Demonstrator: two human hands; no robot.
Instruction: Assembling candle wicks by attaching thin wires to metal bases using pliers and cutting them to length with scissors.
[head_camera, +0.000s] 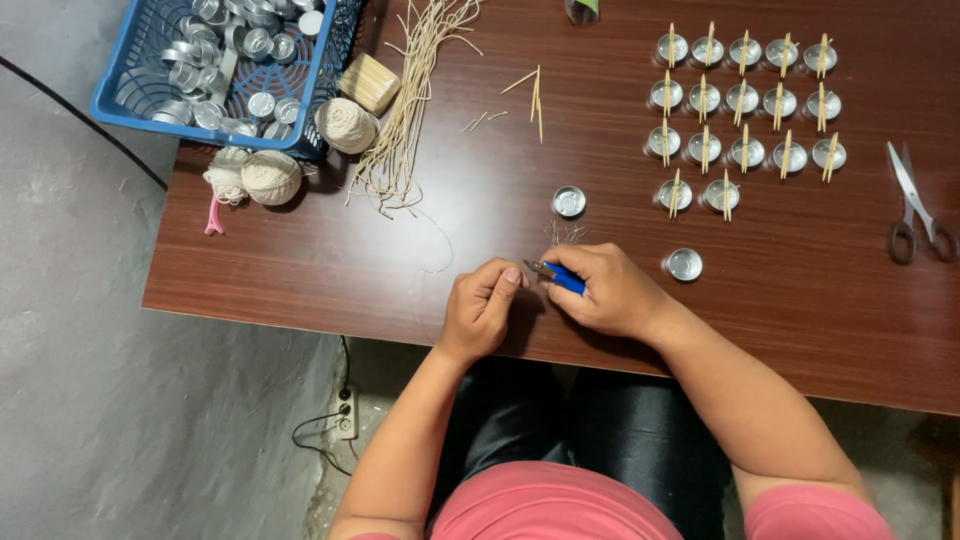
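Head view looks straight down at a dark wood-grain table (300, 250) where a seated person works at the near edge. Right hand (605, 290) is curled around a small blue-handled cutter (555, 274) — its metal tip points left, toward the left hand (482, 305), so the two meet over the same spot. Left-hand fingers are pinched together at the tips, apparently on something thin; what it is I cannot tell, it is too fine to make out. The cutter itself is short, with a bright blue grip mostly hidden in the fist and only the grey nose showing; whether its blades are closed is not clear.

Just beyond the hands lies a small tuft of fine wire-like pieces (565, 233), with one empty round metal cup (569, 201) behind it and another cup (684, 264) to the right of the right hand — both within easy reach. Farther back, rows of cups with sticks laid across them (743, 100) stand in a neat grid, kept apart from the working spot. Scissors (915, 205) lie at the far right. On the left sit a blue basket of cups (120, 95), balls of pale string (270, 177) and a bundle of cut string lengths (410, 100).
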